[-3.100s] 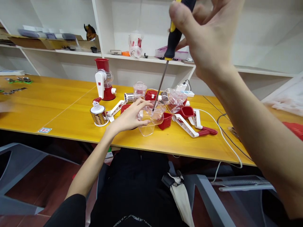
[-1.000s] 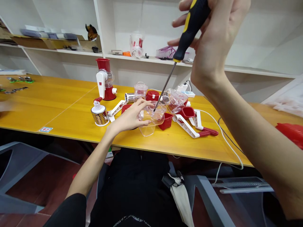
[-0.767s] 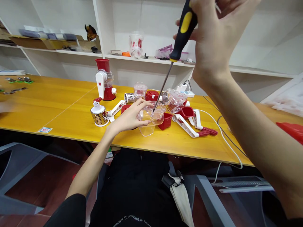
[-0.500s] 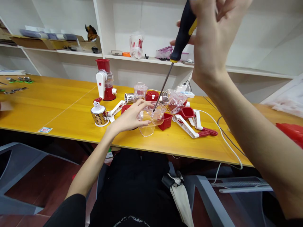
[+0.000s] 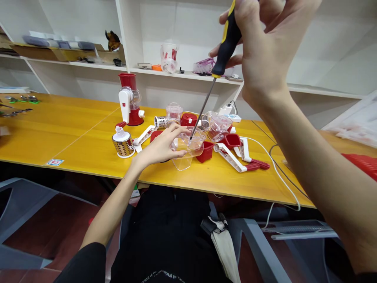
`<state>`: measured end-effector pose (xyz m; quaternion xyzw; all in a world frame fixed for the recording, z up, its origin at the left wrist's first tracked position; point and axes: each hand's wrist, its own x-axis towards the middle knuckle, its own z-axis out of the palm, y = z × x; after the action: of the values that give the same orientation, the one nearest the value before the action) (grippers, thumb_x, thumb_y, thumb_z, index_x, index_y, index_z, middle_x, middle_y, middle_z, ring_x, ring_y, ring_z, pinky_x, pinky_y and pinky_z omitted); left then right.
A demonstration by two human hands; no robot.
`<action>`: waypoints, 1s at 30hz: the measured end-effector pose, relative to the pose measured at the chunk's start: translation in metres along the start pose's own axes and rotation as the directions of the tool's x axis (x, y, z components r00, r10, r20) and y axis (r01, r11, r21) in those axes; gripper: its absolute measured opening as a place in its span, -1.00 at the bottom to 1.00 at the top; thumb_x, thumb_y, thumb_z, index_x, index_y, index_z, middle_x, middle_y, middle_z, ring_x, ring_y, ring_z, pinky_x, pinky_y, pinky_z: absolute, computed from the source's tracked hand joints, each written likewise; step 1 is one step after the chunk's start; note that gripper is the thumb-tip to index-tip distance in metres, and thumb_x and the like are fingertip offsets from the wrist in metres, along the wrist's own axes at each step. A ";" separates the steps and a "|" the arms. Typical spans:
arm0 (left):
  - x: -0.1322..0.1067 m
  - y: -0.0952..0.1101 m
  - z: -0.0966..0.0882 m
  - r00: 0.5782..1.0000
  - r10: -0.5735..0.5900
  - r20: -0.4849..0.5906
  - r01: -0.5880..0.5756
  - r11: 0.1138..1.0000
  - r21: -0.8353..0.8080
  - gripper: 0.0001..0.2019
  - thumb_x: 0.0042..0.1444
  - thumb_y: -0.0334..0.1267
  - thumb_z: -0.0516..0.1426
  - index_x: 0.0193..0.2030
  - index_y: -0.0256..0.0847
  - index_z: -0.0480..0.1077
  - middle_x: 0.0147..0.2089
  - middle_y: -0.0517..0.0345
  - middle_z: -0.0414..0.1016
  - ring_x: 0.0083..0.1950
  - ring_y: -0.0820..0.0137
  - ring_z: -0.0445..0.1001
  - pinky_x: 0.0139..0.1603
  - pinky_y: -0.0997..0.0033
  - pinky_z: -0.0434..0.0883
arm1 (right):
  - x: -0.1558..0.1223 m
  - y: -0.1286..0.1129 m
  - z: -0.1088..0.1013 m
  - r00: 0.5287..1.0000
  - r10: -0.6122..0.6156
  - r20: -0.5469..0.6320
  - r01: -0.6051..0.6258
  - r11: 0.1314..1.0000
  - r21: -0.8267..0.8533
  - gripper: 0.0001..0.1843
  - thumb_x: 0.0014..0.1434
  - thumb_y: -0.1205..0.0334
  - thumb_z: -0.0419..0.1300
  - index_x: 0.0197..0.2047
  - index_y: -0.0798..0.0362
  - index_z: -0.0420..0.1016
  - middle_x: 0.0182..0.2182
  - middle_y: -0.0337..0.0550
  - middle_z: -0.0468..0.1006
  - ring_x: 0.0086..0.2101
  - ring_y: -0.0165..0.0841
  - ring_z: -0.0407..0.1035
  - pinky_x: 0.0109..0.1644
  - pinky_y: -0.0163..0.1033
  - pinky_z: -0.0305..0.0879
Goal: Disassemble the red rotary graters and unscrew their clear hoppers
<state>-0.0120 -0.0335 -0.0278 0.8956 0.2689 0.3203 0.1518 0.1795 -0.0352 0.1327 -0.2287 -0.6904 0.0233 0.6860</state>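
Observation:
My right hand [image 5: 266, 45] is raised at the upper right, its fingers round the black and yellow handle of a long screwdriver [image 5: 226, 47]. The shaft slants down to the left, and its tip is inside the round opening of a clear plastic housing [image 5: 196, 147]. Against the left side of this housing lies my left hand [image 5: 165, 147], thumb and fingers gripping it on the table. A red square cup [image 5: 206, 152] is just right of the housing. White crank handles with red grips [image 5: 232, 158] lie further right.
An assembled red and white rotary grater [image 5: 129, 100] stands at the back left, with a metal grating drum [image 5: 123, 144] before it. More clear housings [image 5: 219, 125] lie behind. A white cable [image 5: 278, 171] runs over the right table edge. Shelves [image 5: 176, 74] rise behind.
The screwdriver handle has turned in my right hand, its yellow stripe now on the upper left side. My right fingers have shifted around it. Tip, housing and left hand keep their places.

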 end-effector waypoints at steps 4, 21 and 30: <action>0.000 -0.001 0.000 1.000 0.007 0.004 -0.007 1.000 -0.013 -0.48 0.13 -0.32 0.25 0.23 -0.04 0.28 0.27 0.01 0.29 0.31 0.16 0.36 0.38 -0.02 0.31 | 0.001 0.000 0.000 0.999 -0.042 -0.019 0.042 0.999 -0.001 -0.72 0.10 0.15 0.25 -0.12 0.06 0.43 -0.30 -0.45 0.45 -0.40 -0.74 0.36 -0.14 -0.46 0.59; -0.001 -0.001 0.000 1.000 0.009 0.003 -0.009 1.000 -0.018 -0.49 0.12 -0.34 0.24 0.22 -0.05 0.29 0.27 0.02 0.30 0.32 0.16 0.36 0.39 -0.02 0.30 | 0.002 0.001 -0.003 0.997 -0.060 -0.054 0.061 0.998 0.032 -0.77 0.11 0.15 0.23 -0.15 0.02 0.43 -0.28 -0.46 0.44 -0.41 -0.74 0.35 -0.17 -0.48 0.55; 0.000 0.001 0.000 1.000 0.008 0.002 -0.008 1.000 -0.009 -0.49 0.12 -0.32 0.24 0.22 -0.04 0.28 0.26 0.02 0.31 0.32 0.15 0.36 0.39 -0.04 0.30 | 0.003 0.005 -0.001 0.999 -0.042 0.010 0.042 0.999 -0.004 -0.68 0.16 0.13 0.23 -0.05 0.08 0.39 -0.20 -0.31 0.46 -0.32 -0.65 0.46 -0.30 -0.53 0.54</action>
<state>-0.0117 -0.0340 -0.0274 0.8962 0.2639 0.3213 0.1546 0.1823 -0.0298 0.1338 -0.2152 -0.6985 0.0085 0.6825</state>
